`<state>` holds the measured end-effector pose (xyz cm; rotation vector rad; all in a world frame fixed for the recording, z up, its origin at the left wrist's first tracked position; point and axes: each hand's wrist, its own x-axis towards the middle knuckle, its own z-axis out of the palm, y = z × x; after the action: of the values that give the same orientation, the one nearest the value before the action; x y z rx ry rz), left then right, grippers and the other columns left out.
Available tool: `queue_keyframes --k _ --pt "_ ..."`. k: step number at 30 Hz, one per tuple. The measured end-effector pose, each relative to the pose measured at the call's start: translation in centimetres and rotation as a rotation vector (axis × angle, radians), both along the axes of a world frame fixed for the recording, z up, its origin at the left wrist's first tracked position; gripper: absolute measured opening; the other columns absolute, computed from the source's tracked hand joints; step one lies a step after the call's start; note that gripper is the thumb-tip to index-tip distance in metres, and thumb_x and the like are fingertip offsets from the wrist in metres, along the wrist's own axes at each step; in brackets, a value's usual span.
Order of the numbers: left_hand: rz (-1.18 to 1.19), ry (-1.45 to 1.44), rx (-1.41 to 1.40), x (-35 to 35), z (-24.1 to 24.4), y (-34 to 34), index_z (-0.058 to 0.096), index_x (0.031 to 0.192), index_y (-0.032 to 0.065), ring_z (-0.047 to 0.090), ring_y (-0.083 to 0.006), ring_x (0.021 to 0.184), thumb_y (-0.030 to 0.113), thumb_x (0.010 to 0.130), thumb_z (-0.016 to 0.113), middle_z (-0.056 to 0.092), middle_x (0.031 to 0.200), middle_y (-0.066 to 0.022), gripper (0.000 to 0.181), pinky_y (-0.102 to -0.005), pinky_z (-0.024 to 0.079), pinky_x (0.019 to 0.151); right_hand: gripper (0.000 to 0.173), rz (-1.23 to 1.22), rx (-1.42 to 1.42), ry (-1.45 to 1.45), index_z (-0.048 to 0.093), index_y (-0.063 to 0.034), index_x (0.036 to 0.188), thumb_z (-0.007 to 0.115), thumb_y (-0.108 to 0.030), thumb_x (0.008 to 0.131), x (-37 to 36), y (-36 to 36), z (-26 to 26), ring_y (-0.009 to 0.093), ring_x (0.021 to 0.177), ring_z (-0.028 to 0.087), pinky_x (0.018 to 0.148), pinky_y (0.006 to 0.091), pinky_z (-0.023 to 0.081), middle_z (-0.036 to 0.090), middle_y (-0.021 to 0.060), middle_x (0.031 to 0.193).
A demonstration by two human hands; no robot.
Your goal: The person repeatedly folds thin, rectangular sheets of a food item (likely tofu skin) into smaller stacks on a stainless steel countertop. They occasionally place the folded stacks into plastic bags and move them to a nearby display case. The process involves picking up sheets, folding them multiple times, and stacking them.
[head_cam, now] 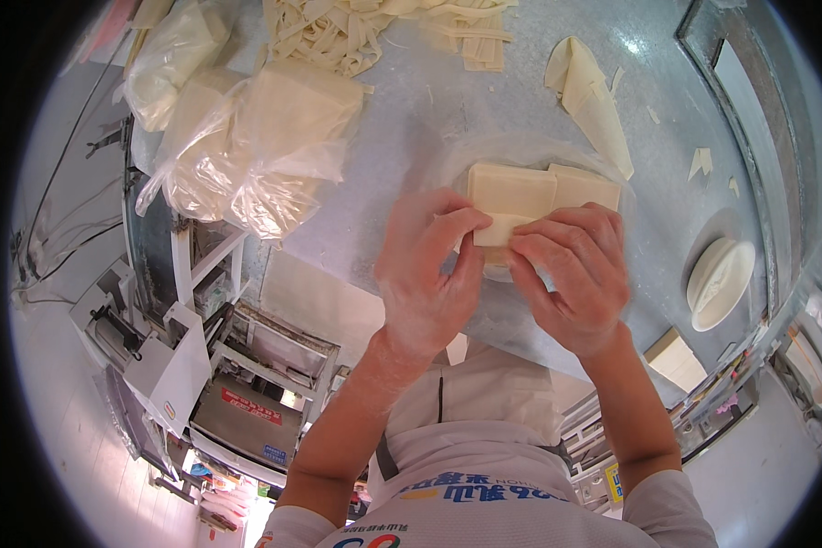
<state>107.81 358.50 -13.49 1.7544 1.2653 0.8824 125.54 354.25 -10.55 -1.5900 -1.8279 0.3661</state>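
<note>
Two side-by-side stacks of square dough wrappers lie before me on a thin clear plastic bag (534, 147). The left stack (514, 186) overlaps the edge of the right stack (592, 186). My left hand (433, 267) pinches the near left corner of a dough flap (493, 231) between thumb and index finger. On the flap's near right side, my right hand (575, 274) grips the edge with bent fingers and thumb. That hand hides part of the right stack's near side.
Bagged dough sheets (301, 116) and cut noodle strips (329, 34) occupy the table's far left. A folded dough piece (592, 103) lies beyond the stacks. To the right are a white bowl (720, 284) of flour-like powder and a dough block (677, 359) near the edge.
</note>
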Motion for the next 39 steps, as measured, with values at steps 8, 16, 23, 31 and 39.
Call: queue_keyframes --k 8,16,23,31,39 --pt "-0.077 0.038 0.015 -0.6 0.3 -0.1 0.076 0.100 0.0047 0.068 -0.0264 0.098 -0.015 0.073 0.075 0.070 0.108 -0.0105 0.034 -0.0356 0.056 0.082 0.028 -0.149 -0.071 -0.047 0.076 -0.0050 0.104 0.076 0.007 0.078 1.8 1.5 -0.8 0.029 0.096 0.063 0.086 0.0382 0.050 0.072 0.0066 0.102" --pt "-0.038 0.105 0.087 1.0 0.3 1.9 0.074 0.107 0.0027 0.065 -0.0279 0.097 -0.005 0.082 0.079 0.069 0.111 -0.0115 0.026 -0.0353 0.055 0.081 0.032 -0.238 -0.226 -0.161 0.073 -0.0050 0.118 0.068 0.004 0.087 3.9 0.4 0.1 0.033 0.109 0.059 0.097 0.0420 0.046 0.069 0.0087 0.117" --pt "-0.096 0.141 0.219 2.1 0.6 2.3 0.075 0.104 0.0039 0.062 -0.0275 0.092 -0.005 0.082 0.079 0.068 0.105 -0.0092 0.024 -0.0369 0.052 0.079 0.030 -0.159 -0.268 -0.205 0.073 -0.0071 0.116 0.073 -0.001 0.087 5.8 0.3 0.3 0.032 0.112 0.058 0.098 0.0446 0.043 0.068 0.0065 0.121" --pt "-0.216 0.094 0.176 3.4 0.5 1.0 0.077 0.100 0.0051 0.063 -0.0279 0.089 -0.011 0.077 0.077 0.068 0.100 -0.0078 0.029 -0.0372 0.052 0.077 0.026 -0.202 -0.088 -0.207 0.081 -0.0060 0.096 0.084 0.002 0.071 5.5 -1.0 0.2 0.028 0.096 0.064 0.081 0.0358 0.054 0.074 0.0037 0.099" --pt "-0.199 0.102 0.128 4.2 0.6 0.2 0.076 0.098 0.0053 0.067 -0.0273 0.089 -0.010 0.077 0.079 0.069 0.099 -0.0084 0.027 -0.0369 0.054 0.077 0.041 -0.197 0.101 -0.174 0.081 -0.0043 0.094 0.082 0.003 0.054 5.5 -2.8 -0.5 0.025 0.084 0.062 0.069 0.0328 0.052 0.072 0.0037 0.094"
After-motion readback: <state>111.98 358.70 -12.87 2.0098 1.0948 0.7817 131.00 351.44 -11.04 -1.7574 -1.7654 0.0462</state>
